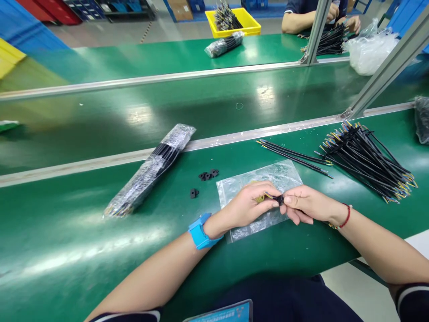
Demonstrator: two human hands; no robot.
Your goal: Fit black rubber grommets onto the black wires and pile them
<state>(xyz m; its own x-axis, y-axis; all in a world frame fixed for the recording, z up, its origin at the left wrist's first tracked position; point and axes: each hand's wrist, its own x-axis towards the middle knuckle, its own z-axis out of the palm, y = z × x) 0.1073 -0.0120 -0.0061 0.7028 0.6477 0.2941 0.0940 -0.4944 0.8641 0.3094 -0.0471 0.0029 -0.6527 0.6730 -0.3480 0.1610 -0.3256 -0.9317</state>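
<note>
My left hand [252, 202], with a blue band at the wrist, pinches the end of a short black cable [277, 198], whose thin coloured wires stick out past the fingers. Thumb and fingers of my right hand [300, 203] close on the same cable just to the right; most of its length is hidden. Whether a small black part sits on the cable cannot be made out. Beneath both hands lies a clear plastic bag [239, 232] with small yellowish pieces [259, 198] showing beside my left fingers. Small black plastic parts [208, 175] lie left of the bag, one black part [194, 193] apart.
Several loose black cables [295, 156] lie behind the bag, beside a large cable pile [368, 161] at right. A plastic-wrapped cable bundle [150, 172] lies left, touching the metal rail [231, 137]. Across the bench are a co-worker's arms [300, 21], a yellow bin [253, 29] and metal posts [385, 67].
</note>
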